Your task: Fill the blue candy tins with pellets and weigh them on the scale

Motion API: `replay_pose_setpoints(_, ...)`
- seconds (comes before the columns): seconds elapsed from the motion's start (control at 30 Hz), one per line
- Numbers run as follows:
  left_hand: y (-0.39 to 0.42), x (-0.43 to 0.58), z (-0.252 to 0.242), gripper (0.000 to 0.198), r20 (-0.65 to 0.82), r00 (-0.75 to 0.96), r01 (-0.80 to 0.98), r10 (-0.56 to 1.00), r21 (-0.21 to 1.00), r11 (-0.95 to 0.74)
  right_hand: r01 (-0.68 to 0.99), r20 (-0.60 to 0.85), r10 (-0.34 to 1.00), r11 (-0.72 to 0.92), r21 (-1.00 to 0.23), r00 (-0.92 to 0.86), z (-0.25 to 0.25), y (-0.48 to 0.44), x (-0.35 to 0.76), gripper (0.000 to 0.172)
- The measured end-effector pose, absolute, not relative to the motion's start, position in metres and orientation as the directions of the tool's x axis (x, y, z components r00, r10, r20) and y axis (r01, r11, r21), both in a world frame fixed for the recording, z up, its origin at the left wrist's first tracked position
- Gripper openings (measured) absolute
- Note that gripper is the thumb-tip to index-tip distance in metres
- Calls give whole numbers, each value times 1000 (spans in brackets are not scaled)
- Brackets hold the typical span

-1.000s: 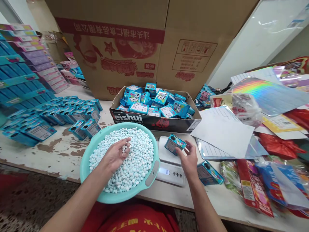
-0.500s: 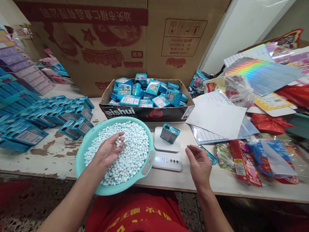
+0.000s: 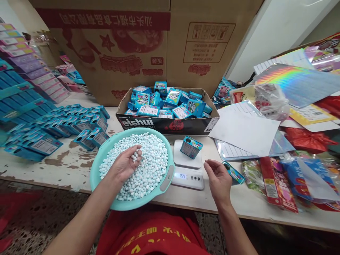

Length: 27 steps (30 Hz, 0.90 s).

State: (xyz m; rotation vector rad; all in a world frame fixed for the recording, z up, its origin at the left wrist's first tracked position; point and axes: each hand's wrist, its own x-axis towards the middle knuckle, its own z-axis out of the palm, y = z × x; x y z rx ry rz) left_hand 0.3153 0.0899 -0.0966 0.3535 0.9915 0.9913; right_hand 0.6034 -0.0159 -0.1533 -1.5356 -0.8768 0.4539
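My left hand is cupped palm up over a turquoise bowl, holding a few small white and pale blue candies in its curled fingers. More of the same candies fill the bowl. To its right is a white digital scale with a lit display that seems to read 154. A blue candy box stands on its plate. Beside the scale, my right hand hovers with loosely bent fingers, thumb apart, nothing visible in them. Another blue box lies just past that hand, partly hidden by it.
Behind the bowl, an open carton holds many blue boxes. Rows of blue boxes stand at left, beside stacked packs. A large cardboard box rises at the back. White sheets and candy bags cover the right side.
The scale's reading has gone from about 123 to about 154. My view has turned slightly left, so things sit farther right. Both hands keep nearly the same pose.
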Motion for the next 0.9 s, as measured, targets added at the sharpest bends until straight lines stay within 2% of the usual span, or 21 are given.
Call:
replay_pose_setpoints(0.07, 90, 315, -97, 15, -523, 171, -537, 835, 661, 524, 292, 211, 744, 22, -956, 634, -154, -10, 602, 39)
replay_pose_setpoints(0.2, 93, 320, -99, 31, -483, 182, -488, 856, 712, 506, 357, 208, 744, -44, -933, 635, -159, 22, 603, 70)
replay_pose_setpoints(0.23, 94, 323, -99, 31, -454, 201, -438, 868, 751, 494, 360, 185, 765, -65, -931, 617, -160, 31, 604, 70)
replay_pose_setpoints(0.33, 93, 334, -98, 28, -317, 220, -204, 923, 910, 362, 354, 126, 835, -87, -931, 535, -151, 53, 600, 51)
replay_pose_setpoints(0.43, 89, 345, -85, 32, -62, 198, 122, 978, 992, 38, 407, 225, 857, 20, -913, 464, -124, 55, 583, 45)
replay_pose_setpoints(0.5, 85, 349, -72, 36, 129, 221, 361, 967, 910, -204, 512, 375, 857, 159, -844, 353, -103, 47, 568, 40)
replay_pose_setpoints(0.57, 82, 351, -60, 33, 246, 236, 581, 940, 740, -339, 585, 482, 847, 279, -762, 224, -87, 38, 553, 35)
replay_pose_setpoints(0.63, 79, 350, -54, 30, 322, 272, 713, 907, 565, -415, 564, 493, 853, 325, -759, 171, -82, 33, 541, 34)
replay_pose_setpoints(0.73, 76, 346, -56, 27, 366, 411, 759, 835, 370, -536, 488, 449, 878, 322, -811, 167, -89, 34, 524, 35)
replay_pose_setpoints(0.8, 75, 341, -59, 25, 335, 465, 768, 819, 307, -562, 490, 449, 882, 332, -806, 141, -95, 37, 516, 35)
replay_pose_setpoints(0.9, 78, 321, -60, 20, 359, 364, 795, 860, 361, -487, 610, 534, 836, 360, -706, 125, -97, 36, 526, 48)
